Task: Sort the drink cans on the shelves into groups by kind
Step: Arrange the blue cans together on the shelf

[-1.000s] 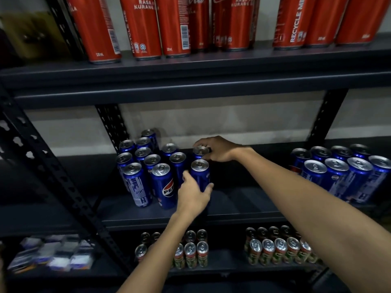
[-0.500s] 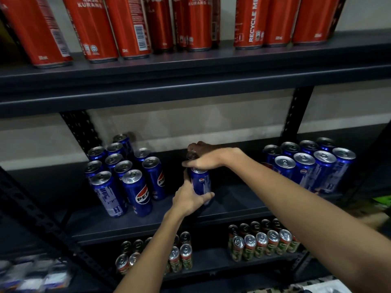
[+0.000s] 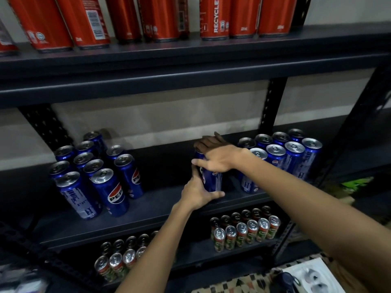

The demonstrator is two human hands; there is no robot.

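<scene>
On the middle shelf [image 3: 160, 210], my left hand [image 3: 198, 195] grips the lower body of a blue Pepsi can [image 3: 212, 180] standing between two clusters. My right hand [image 3: 218, 158] lies over the top of it, fingers curled down behind onto a second blue can [image 3: 198, 153] that is mostly hidden. A left group of blue cans [image 3: 95, 172] stands apart from the hands. The right group of blue cans [image 3: 285, 153] is just beside my right wrist.
Tall red cans [image 3: 158, 17] line the top shelf. Small green-and-red cans stand in two clusters on the lower shelf, left [image 3: 118, 259] and right [image 3: 243, 229]. Black perforated uprights [image 3: 273, 106] frame the bays. A patterned cloth with white objects [image 3: 306, 278] lies bottom right.
Both hands have carried the two blue cans rightward, away from the left group and close to the right group. The view has shifted right with them.
</scene>
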